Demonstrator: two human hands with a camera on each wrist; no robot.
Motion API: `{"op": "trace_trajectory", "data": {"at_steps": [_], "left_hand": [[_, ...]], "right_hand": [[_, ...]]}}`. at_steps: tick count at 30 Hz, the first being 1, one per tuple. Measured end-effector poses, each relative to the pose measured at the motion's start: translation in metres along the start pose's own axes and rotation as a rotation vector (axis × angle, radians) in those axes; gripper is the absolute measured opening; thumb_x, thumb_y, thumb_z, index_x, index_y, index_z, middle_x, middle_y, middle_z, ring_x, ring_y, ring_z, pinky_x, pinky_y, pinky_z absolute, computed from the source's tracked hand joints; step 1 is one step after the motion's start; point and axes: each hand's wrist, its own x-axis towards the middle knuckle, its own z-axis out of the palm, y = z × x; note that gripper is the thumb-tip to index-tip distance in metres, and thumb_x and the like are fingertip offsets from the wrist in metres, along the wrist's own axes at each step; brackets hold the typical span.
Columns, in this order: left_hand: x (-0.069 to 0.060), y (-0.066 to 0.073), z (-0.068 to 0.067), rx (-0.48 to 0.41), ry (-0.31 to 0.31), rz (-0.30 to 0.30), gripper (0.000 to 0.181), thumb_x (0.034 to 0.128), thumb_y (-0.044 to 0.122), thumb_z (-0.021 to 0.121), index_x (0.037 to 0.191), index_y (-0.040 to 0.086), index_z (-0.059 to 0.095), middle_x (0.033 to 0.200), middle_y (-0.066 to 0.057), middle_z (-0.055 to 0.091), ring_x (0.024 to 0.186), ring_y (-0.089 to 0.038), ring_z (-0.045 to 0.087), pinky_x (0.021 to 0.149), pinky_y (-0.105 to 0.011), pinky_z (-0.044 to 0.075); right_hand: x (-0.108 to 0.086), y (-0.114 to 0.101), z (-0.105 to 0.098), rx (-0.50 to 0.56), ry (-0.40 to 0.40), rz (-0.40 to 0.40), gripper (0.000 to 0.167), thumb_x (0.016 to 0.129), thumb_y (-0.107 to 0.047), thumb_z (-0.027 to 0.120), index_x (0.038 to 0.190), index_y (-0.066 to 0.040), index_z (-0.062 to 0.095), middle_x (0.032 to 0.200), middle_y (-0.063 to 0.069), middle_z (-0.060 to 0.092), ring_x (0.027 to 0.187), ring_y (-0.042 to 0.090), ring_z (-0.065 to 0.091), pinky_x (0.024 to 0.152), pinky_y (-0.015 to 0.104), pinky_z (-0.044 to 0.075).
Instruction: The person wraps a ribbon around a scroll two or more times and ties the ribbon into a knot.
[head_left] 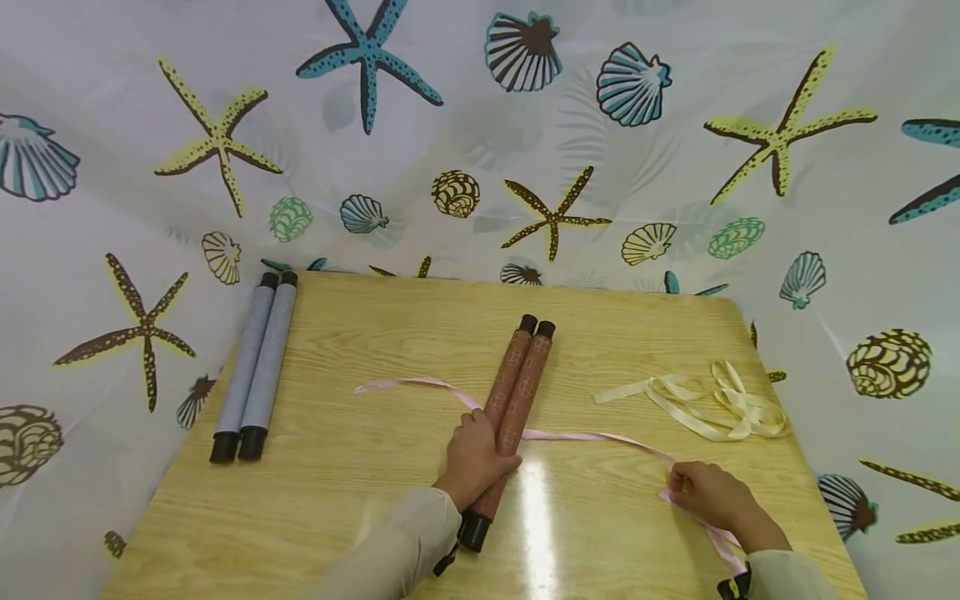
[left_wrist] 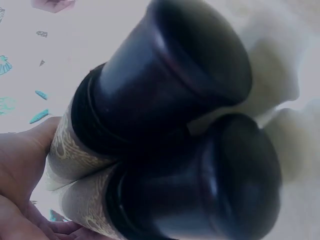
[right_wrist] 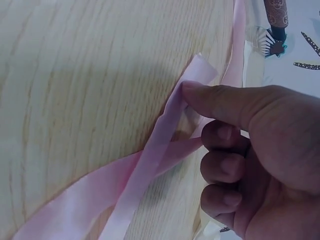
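A reddish-brown patterned scroll with two rolls side by side and black end knobs lies slanted near the table's middle. My left hand grips its lower half, thumb across the rolls; in the left wrist view the black end knobs fill the middle. A pink ribbon passes beneath the scroll, one end reaching out to the left. On the right, my right hand pinches this ribbon between thumb and fingers. The right wrist view shows the ribbon tip at the thumb, with another strand crossing behind it.
A light blue scroll, also of two rolls with black ends, lies at the table's left side. Loops of cream ribbon lie loose at the right. A white curtain printed with shells and starfish surrounds the wooden table.
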Motion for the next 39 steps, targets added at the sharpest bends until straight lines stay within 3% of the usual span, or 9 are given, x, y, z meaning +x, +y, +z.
{"op": "trace_trajectory", "data": {"at_steps": [11, 17, 20, 23, 25, 29, 34, 39], "left_hand": [[-0.003, -0.001, 0.016, 0.071, -0.005, -0.011, 0.078, 0.0665, 0.040, 0.092, 0.113, -0.006, 0.049, 0.099, -0.021, 0.055, 0.083, -0.035, 0.060, 0.071, -0.047, 0.056], [-0.005, -0.002, 0.014, 0.286, 0.001, 0.030, 0.093, 0.0629, 0.069, 0.083, 0.111, -0.004, 0.053, 0.099, -0.018, 0.059, 0.085, -0.030, 0.060, 0.066, -0.038, 0.056], [-0.002, -0.007, 0.010, 0.315, 0.000, 0.056, 0.096, 0.0690, 0.081, 0.070, 0.111, -0.005, 0.056, 0.098, -0.019, 0.061, 0.083, -0.030, 0.061, 0.061, -0.038, 0.054], [0.009, -0.015, -0.001, 0.257, -0.019, 0.040, 0.087, 0.0807, 0.082, 0.055, 0.101, -0.003, 0.061, 0.089, -0.018, 0.063, 0.074, -0.030, 0.061, 0.055, -0.039, 0.051], [0.021, -0.023, -0.008, 0.211, -0.024, 0.015, 0.077, 0.0883, 0.077, 0.049, 0.081, 0.002, 0.062, 0.072, -0.013, 0.061, 0.062, -0.026, 0.058, 0.049, -0.036, 0.046], [0.047, -0.043, -0.020, 0.190, 0.001, -0.055, 0.067, 0.0981, 0.064, 0.045, 0.052, 0.015, 0.042, 0.049, 0.001, 0.039, 0.043, -0.014, 0.041, 0.041, -0.029, 0.030], [0.072, -0.063, -0.029, 0.138, 0.041, -0.137, 0.063, 0.0974, 0.053, 0.056, 0.051, 0.017, 0.033, 0.048, 0.004, 0.027, 0.042, -0.010, 0.025, 0.040, -0.027, 0.021], [0.085, -0.062, -0.034, 0.101, 0.055, -0.215, 0.047, 0.0925, 0.041, 0.067, 0.059, 0.013, 0.049, 0.054, -0.002, 0.047, 0.048, -0.016, 0.043, 0.046, -0.033, 0.036]], "right_hand": [[-0.002, 0.002, 0.005, 0.011, 0.028, -0.031, 0.009, 0.094, -0.018, 0.067, 0.095, -0.010, 0.064, 0.073, -0.004, 0.055, 0.059, 0.006, 0.045, 0.054, 0.024, 0.039], [-0.003, 0.002, 0.003, 0.007, 0.045, -0.052, 0.007, 0.094, -0.018, 0.066, 0.094, -0.012, 0.063, 0.071, -0.006, 0.056, 0.057, 0.003, 0.045, 0.053, 0.023, 0.039], [-0.004, 0.002, 0.002, 0.007, 0.047, -0.054, 0.008, 0.096, -0.018, 0.064, 0.093, -0.011, 0.062, 0.073, -0.005, 0.057, 0.059, 0.004, 0.044, 0.054, 0.023, 0.038], [-0.005, 0.000, 0.000, 0.017, 0.048, -0.047, 0.010, 0.096, -0.020, 0.064, 0.093, -0.011, 0.060, 0.078, -0.004, 0.057, 0.063, 0.003, 0.045, 0.056, 0.023, 0.040], [-0.006, -0.001, -0.001, 0.016, 0.061, -0.055, 0.012, 0.097, -0.022, 0.064, 0.093, -0.011, 0.060, 0.083, -0.003, 0.059, 0.066, 0.003, 0.046, 0.058, 0.023, 0.041], [-0.007, -0.002, -0.003, 0.066, 0.106, -0.052, 0.014, 0.097, -0.023, 0.063, 0.094, -0.010, 0.060, 0.089, -0.001, 0.064, 0.064, 0.002, 0.049, 0.057, 0.022, 0.043], [-0.008, 0.003, -0.004, 0.181, 0.146, -0.100, 0.014, 0.100, -0.021, 0.060, 0.098, -0.007, 0.059, 0.088, 0.003, 0.068, 0.064, 0.001, 0.055, 0.058, 0.022, 0.047], [-0.011, 0.006, -0.005, 0.284, 0.152, -0.127, 0.014, 0.102, -0.017, 0.057, 0.100, -0.004, 0.057, 0.079, 0.004, 0.068, 0.065, 0.004, 0.060, 0.059, 0.022, 0.048]]}}
